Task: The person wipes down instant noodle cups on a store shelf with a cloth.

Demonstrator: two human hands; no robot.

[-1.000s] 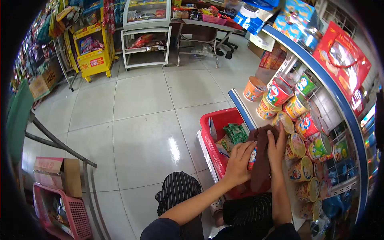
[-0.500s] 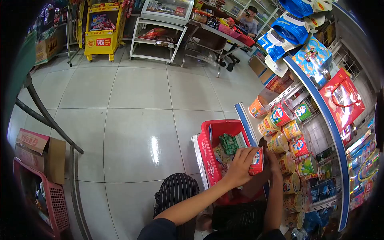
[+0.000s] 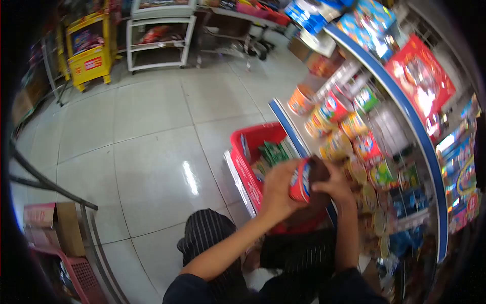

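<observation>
My left hand (image 3: 278,188) is closed round a small red snack cup (image 3: 299,182) with blue and white print, tilted on its side above the basket. Against the cup's right end, my right hand (image 3: 338,188) presses a dark brown cloth (image 3: 318,173), its thumb reaching toward the cup. Part of the cloth hangs below the hands. Beneath them is a red basket (image 3: 241,161) with green packets (image 3: 275,152) inside. Beside my right hand, yellow snack cups (image 3: 336,145) and a red cup (image 3: 366,146) stand in rows on the lower shelf. Motion blurs the hands.
A blue-edged shelf (image 3: 385,76) curves along the right, with a red gift bag (image 3: 420,76) on it. At left stand a cardboard box (image 3: 68,228), a pink basket (image 3: 80,273) and dark metal bars (image 3: 55,190). A yellow rack (image 3: 87,68) and white cart (image 3: 158,63) stand farther back.
The view has turned and shifted. Both hands still hold the cup and cloth; the cup now shows more of its side, and the right thumb has come round toward it.
</observation>
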